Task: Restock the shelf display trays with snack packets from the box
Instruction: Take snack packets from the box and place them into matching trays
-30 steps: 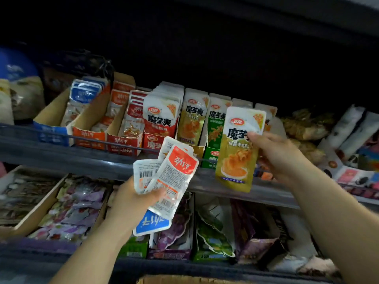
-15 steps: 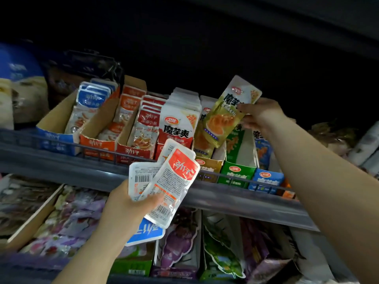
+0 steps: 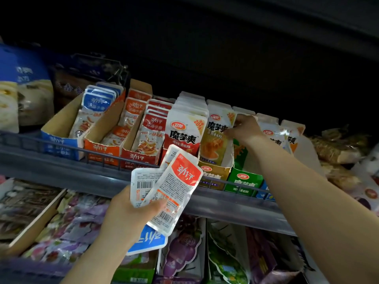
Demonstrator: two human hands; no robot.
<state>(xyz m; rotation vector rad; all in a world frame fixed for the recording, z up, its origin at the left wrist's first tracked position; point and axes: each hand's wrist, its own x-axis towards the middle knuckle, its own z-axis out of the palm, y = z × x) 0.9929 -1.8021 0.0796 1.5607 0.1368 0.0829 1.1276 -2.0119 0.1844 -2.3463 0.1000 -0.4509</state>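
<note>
My left hand (image 3: 131, 218) is in front of the shelf edge, shut on a small fan of snack packets (image 3: 176, 193) with their backs toward me; one has a red top and one a blue end (image 3: 147, 240). Up at the upper shelf, my right hand (image 3: 244, 128) pinches the top right edge of a yellow konjac packet (image 3: 215, 140). That packet stands upright in the yellow display tray (image 3: 213, 175), between the red konjac packets (image 3: 184, 130) and the green tray (image 3: 244, 181).
Left of these trays stand a blue cardboard tray (image 3: 59, 144) and two orange ones (image 3: 102, 150) with fish snack packets. A wire rail (image 3: 24, 140) runs along the shelf front. The lower shelf holds purple and green bags (image 3: 184, 249). Bagged goods sit at far right.
My right hand has brought the yellow packet down from its tilted position above the trays into the yellow tray. My left hand and its packets have barely moved.
</note>
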